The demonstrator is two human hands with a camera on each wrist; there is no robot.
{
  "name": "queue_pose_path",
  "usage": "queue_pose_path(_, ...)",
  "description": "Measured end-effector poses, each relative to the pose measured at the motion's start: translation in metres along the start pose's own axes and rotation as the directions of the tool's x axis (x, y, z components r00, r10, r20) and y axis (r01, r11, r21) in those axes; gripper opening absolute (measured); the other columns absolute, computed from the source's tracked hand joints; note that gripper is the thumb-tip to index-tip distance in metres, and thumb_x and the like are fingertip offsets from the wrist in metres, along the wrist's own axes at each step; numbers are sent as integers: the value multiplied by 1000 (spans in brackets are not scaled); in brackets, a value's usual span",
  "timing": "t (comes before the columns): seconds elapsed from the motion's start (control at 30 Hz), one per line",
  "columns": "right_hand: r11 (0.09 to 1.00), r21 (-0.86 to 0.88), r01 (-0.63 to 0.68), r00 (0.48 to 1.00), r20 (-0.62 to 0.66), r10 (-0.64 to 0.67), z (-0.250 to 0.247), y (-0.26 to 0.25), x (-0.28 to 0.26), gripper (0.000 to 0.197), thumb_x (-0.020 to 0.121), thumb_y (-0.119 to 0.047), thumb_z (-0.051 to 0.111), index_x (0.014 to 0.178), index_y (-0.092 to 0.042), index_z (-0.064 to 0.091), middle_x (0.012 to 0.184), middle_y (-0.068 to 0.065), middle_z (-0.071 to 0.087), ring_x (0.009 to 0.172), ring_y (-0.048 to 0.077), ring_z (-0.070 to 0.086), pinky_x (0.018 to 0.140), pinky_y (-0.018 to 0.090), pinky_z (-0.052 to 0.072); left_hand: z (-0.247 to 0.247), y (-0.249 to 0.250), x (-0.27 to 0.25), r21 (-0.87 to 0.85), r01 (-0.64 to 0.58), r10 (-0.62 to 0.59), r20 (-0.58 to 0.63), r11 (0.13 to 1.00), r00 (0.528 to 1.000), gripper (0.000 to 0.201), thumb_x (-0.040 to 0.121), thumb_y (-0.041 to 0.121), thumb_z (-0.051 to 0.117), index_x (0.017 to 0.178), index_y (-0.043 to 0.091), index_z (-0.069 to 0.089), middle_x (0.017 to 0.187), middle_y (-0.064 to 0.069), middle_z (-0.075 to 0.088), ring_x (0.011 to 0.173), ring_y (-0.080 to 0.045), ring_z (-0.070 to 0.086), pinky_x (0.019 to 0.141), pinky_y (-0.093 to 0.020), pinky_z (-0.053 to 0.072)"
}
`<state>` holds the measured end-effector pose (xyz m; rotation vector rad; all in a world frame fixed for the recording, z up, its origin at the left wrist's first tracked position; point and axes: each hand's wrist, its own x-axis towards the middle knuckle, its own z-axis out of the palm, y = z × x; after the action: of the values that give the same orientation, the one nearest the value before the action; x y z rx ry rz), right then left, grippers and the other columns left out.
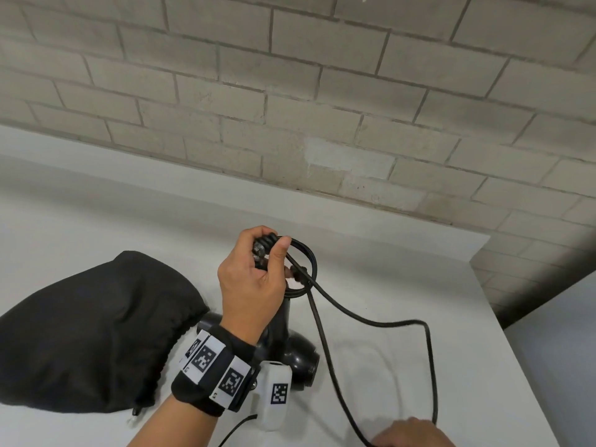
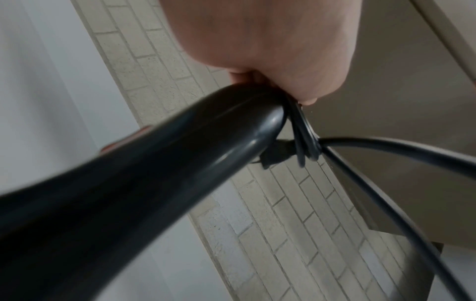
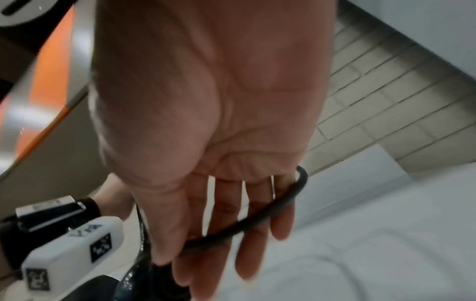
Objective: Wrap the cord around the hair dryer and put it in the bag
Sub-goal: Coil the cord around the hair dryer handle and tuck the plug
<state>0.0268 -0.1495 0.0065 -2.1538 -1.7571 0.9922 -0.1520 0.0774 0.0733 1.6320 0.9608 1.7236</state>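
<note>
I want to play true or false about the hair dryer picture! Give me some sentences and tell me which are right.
1. The left hand grips the end of the hair dryer handle together with loops of cord. True.
2. The hair dryer is already inside the bag. False: it stands on the table to the right of the black bag.
3. The whole cord is wound up. False: a long loose length runs down to the right hand.
4. The right hand's fingers are straight, with the cord lying across them. True.
5. The bag is bright red. False: it is black.
</note>
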Motion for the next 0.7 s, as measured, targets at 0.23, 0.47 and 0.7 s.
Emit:
queue_pose_path(0.23,929,350,124,968,-248,-36,-21,-62,10,67,54,-91,56,109,-52,63,109,-35,63,109,-12,57,97,10,41,-1,3,-1,2,-4,4,-2,1000,1000,23,91,45,60,100,24,57,70,4,66,52,-7,67,55,-33,56)
queue_pose_path(0.47,524,794,308,952,-259,-166,-32,-154,50,31,93,-35,59,118,-17,58,92,4,73,84,16,71,82,28,56,-5,4,-3,42,-11,12,-9,999,1000,23,91,48,59,99,27,57,67,7,67,56,-8,68,60,-38,57)
queue_pose_path(0.7,581,722,375,893,-450,-16,-42,-144,38,28,95,-43,52,81,-23,66,53,-5,27,47,13,23,48,29,19,-9,6,-1,86,-56,56,7,995,998,23,90,46,58,99,24,59,76,17,64,69,3,65,66,-12,49)
